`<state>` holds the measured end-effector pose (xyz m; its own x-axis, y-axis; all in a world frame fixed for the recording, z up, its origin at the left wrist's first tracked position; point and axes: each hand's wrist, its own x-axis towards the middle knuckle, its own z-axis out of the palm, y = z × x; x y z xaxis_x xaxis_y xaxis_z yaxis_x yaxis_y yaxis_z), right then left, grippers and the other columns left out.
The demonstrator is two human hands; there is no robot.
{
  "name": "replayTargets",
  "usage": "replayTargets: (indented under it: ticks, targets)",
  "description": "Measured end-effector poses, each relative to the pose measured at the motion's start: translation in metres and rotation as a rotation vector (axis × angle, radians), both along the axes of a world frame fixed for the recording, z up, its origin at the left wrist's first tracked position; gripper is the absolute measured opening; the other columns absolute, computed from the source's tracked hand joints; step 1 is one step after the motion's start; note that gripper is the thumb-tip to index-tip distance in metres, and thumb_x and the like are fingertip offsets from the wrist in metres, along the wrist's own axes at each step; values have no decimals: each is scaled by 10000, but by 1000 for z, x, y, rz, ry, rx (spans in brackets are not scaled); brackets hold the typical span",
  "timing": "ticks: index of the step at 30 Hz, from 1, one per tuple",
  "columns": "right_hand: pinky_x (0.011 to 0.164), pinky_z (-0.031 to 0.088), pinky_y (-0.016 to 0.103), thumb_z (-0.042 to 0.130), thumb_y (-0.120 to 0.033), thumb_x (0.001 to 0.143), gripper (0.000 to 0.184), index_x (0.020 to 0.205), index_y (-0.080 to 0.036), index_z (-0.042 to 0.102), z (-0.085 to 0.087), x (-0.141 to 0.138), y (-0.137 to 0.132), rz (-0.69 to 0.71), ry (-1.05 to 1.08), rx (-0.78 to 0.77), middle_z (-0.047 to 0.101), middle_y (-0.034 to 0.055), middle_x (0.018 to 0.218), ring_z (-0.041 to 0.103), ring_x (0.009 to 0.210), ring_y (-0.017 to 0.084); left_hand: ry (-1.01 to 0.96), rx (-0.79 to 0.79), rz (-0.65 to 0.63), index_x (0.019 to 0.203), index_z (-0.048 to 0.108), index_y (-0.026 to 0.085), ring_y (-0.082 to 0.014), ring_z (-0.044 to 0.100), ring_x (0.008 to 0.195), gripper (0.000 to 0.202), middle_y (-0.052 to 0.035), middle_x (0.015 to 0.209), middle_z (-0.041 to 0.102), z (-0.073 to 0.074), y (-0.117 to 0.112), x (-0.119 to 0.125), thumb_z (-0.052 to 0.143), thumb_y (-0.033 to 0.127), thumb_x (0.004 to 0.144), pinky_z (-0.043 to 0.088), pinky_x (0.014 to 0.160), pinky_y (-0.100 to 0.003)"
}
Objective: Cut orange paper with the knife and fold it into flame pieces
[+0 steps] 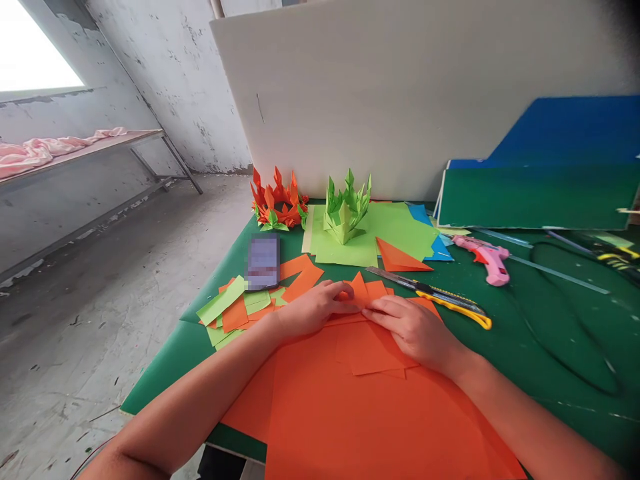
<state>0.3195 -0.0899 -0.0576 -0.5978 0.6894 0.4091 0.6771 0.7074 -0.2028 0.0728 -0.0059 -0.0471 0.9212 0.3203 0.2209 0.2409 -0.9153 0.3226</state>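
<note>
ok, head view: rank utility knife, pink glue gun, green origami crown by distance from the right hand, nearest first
From the right hand:
1. Utility knife, just beyond the knuckles, to its right.
2. Pink glue gun, farther right and back.
3. Green origami crown, far back left, near the white board.

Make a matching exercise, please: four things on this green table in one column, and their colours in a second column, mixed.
Things:
1. glue gun
2. utility knife
3. folded paper crown on the light sheets
4. small paper that both hands, left hand and right hand, press flat

Colours:
A. orange
B. pink
C. light green
D. yellow and black

Pairs: 1-B, 2-D, 3-C, 4-A
</note>
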Motion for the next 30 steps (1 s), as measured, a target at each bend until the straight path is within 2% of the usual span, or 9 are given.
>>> replayTargets:
  ticks: [3,7,12,16,22,30]
  targets:
    - [893,572,400,344,-9,896,483,1240,-170,643,-1,0,0,5,1,16,687,109,1167,625,1099,238,18,-4,-24,1284,621,247,-207,515,994,476,-91,1337,551,4,-1,1,363,41,942,441,905,-318]
    - [893,578,393,358,-3,880,485,1212,-173,668,-2,1,1,-8,13,55,705,98,1150,643,1080,232,22,-43,-45,1324,587,231,-209,507,948,527,-68,1322,611,7,-2,2,335,5,921,440,872,-318]
    - [867,587,344,400,-7,876,434,1116,-183,716,-2,7,1,-15,82,112,740,80,1099,691,998,201,26,-58,-46,1321,590,218,-213,502,946,529,-60,1358,594,6,-1,2,341,-2,909,431,868,-323]
    - [838,592,335,415,-15,870,394,1051,-169,729,-3,10,0,-12,56,130,750,77,1070,704,966,204,37,-55,-63,1334,576,197,-214,499,949,506,-70,1379,578,6,-1,2,338,16,925,420,884,-333]
    - [811,592,338,407,-5,862,395,1033,-154,731,-1,9,0,-27,32,109,747,81,1063,701,952,210,46,-10,-77,1301,604,243,-199,501,892,485,-69,1367,573,10,-1,2,341,44,946,404,866,-325]
    - [793,579,331,404,9,851,403,1041,-133,729,0,8,0,-17,1,101,738,95,1045,687,947,214,65,-11,-69,1296,614,253,-205,488,935,541,-53,1384,547,7,0,1,323,8,911,402,884,-319]
